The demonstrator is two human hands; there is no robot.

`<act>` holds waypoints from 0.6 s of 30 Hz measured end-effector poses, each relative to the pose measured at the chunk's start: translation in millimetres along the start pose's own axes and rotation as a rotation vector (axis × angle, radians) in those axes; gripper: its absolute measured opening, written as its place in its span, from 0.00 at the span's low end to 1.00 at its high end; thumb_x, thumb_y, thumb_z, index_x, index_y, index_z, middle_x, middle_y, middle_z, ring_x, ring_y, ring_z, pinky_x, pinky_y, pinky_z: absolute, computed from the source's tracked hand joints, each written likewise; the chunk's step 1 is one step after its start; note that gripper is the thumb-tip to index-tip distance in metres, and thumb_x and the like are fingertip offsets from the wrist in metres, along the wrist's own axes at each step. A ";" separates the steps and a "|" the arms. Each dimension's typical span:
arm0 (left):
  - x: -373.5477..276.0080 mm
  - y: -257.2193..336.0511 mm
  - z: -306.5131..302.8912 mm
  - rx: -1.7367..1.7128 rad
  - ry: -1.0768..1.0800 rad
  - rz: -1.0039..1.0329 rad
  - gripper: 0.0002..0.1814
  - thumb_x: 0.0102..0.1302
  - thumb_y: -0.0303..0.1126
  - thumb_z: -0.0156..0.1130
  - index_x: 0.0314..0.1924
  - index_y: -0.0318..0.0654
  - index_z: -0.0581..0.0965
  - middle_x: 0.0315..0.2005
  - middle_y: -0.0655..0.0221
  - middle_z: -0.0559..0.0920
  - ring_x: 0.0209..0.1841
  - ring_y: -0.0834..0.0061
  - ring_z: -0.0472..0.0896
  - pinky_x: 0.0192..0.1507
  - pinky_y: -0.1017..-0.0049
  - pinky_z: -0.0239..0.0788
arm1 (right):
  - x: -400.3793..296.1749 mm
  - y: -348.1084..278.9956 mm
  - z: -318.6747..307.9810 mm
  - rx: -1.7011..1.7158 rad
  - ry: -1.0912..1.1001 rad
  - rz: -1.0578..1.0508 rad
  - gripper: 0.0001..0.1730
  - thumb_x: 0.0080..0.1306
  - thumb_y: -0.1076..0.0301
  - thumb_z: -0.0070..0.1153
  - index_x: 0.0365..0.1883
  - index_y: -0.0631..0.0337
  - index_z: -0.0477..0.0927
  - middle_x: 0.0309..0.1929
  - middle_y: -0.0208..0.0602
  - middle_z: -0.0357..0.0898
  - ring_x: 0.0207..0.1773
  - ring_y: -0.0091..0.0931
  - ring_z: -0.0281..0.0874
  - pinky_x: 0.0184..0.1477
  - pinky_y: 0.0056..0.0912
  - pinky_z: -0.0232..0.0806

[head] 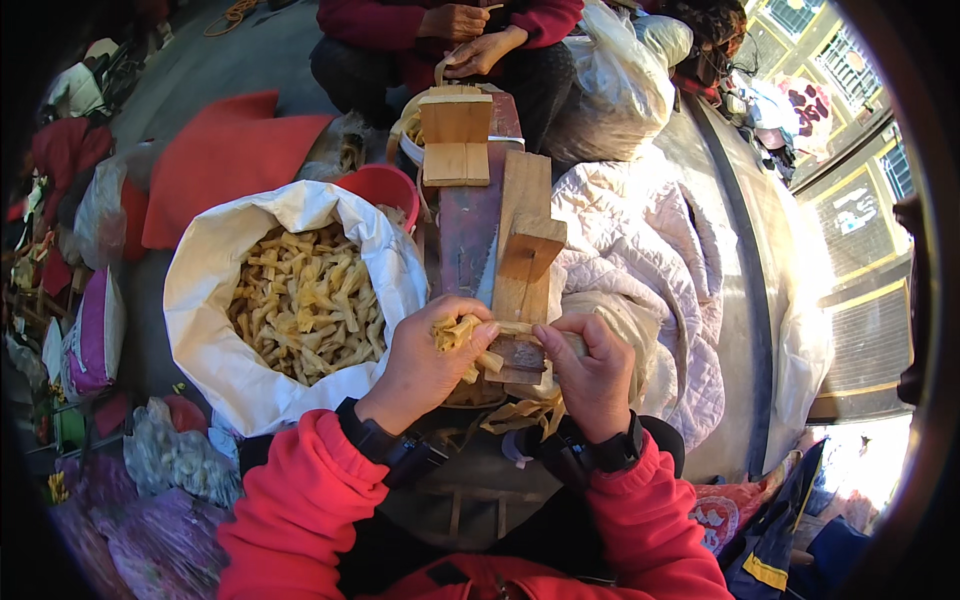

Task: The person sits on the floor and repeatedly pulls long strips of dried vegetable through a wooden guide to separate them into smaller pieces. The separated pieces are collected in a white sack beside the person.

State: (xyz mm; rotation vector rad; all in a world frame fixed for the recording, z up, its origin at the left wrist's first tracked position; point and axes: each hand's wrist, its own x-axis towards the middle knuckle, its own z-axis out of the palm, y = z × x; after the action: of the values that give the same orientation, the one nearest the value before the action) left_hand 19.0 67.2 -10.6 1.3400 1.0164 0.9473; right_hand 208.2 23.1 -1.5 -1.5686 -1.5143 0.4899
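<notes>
My left hand is closed around a bunched yellowish strip, its loose end hanging below the fingers. Between thumb and finger, my right hand pinches the far end of a pale, narrow length that runs taut between both hands. Just beneath lies the near end of a wooden block stand with an upright block on it. To the left stands a white woven sack with its rim rolled down, holding many knotted yellowish pieces. More loose yellowish strips lie below my hands.
Opposite sits a person whose hands hold a thin strip, behind a second wooden block stand. A red basin is behind the sack. A quilted pale cloth lies at right, with a filled plastic bag beyond it.
</notes>
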 end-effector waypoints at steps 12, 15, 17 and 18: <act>-7.9 10.6 -65.9 0.853 0.387 0.317 0.12 0.61 0.30 0.69 0.43 0.34 0.79 0.37 0.61 0.81 0.37 0.62 0.80 0.42 0.71 0.70 | -13.0 -2.4 2.7 0.071 0.111 -0.129 0.11 0.58 0.77 0.70 0.29 0.61 0.77 0.24 0.31 0.78 0.24 0.22 0.73 0.28 0.24 0.65; -11.4 25.9 -84.2 1.238 0.491 0.499 0.16 0.61 0.32 0.68 0.48 0.36 0.79 0.41 0.61 0.83 0.44 0.56 0.79 0.47 0.65 0.70 | -20.3 -10.9 7.3 0.070 0.013 -0.256 0.12 0.55 0.78 0.71 0.30 0.60 0.77 0.23 0.32 0.78 0.23 0.27 0.75 0.26 0.26 0.65; -16.4 27.3 -76.4 1.091 0.400 0.489 0.17 0.63 0.33 0.66 0.51 0.36 0.79 0.42 0.61 0.83 0.45 0.58 0.80 0.48 0.66 0.70 | -23.9 -17.5 12.8 0.059 -0.063 -0.346 0.13 0.55 0.78 0.71 0.31 0.59 0.77 0.23 0.32 0.77 0.22 0.30 0.75 0.25 0.28 0.65; -20.4 24.5 -63.6 0.849 0.277 0.447 0.18 0.64 0.33 0.65 0.53 0.35 0.78 0.42 0.60 0.83 0.44 0.62 0.81 0.47 0.69 0.71 | -26.2 -21.2 15.1 0.028 -0.094 -0.389 0.14 0.53 0.77 0.72 0.31 0.57 0.76 0.22 0.31 0.76 0.22 0.32 0.76 0.23 0.32 0.65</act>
State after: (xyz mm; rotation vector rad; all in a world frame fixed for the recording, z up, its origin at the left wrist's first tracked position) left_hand -46.9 67.4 16.3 2.2515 1.4514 1.0959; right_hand 179.0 0.4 -0.3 -1.2013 -1.8229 0.3625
